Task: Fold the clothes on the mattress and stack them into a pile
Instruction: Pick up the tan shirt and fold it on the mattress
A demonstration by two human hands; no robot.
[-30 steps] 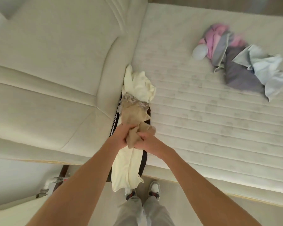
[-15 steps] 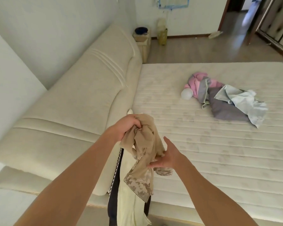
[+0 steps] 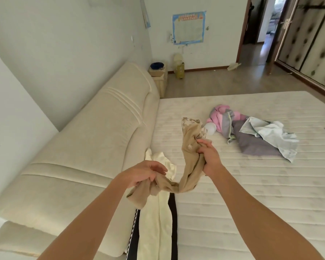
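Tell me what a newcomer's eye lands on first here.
First, the tan garment stretched in the air between both hands, the left hand gripping one end and the right hand the other. Next, the crumpled pile of clothes, pink, grey and pale blue, farther out on the mattress. A cream garment lies by the headboard.

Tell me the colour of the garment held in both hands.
Tan, with a mottled camouflage-like patch at its upper end: the garment, clearest in the head view.
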